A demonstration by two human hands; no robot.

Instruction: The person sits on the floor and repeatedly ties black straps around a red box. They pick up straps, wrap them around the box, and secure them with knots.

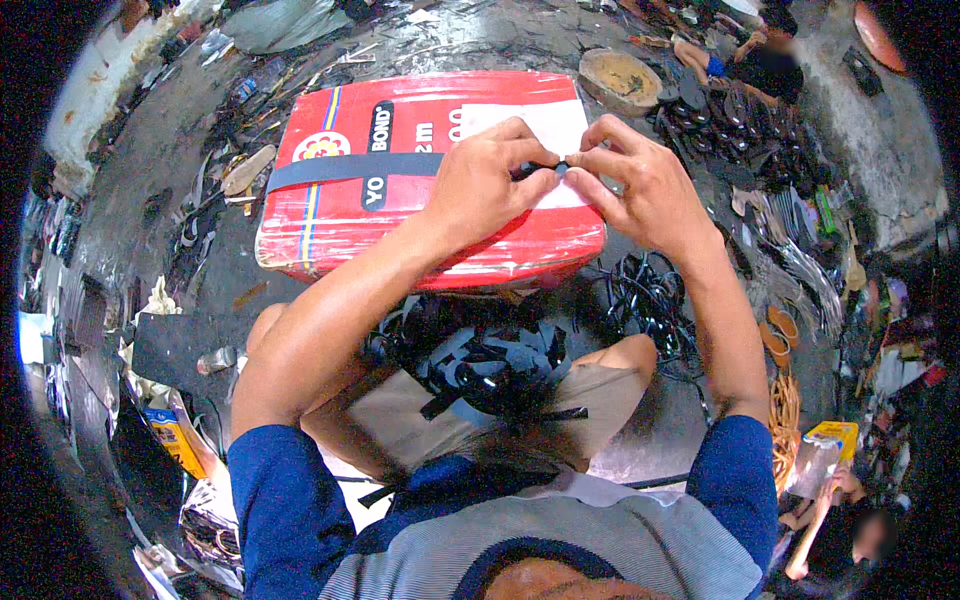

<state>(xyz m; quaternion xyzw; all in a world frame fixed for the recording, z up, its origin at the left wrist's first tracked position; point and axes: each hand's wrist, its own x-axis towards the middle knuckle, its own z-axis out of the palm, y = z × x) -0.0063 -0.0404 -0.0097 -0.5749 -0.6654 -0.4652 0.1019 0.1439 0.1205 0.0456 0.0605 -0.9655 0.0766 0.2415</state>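
A red box (350,235) wrapped in shiny clear film is in front of me, with a white sheet (525,117) on its top. A flat black strip (350,172) runs across the box from its left edge to my left hand (490,175). That hand is closed, thumb and fingers pinching dark material over the white sheet. My right hand (635,180) meets it there, its fingertips pinched at the small dark end between the hands. Fingers partly hide this end, and how it joins the long strip cannot be made out.
Short black strips (490,365) lie heaped between my knees. Tangled black cords (645,300) are right of the box, with orange cords (785,430) farther right. A round tan basin (620,80) stands beyond the box. Other people sit at the far right and lower right.
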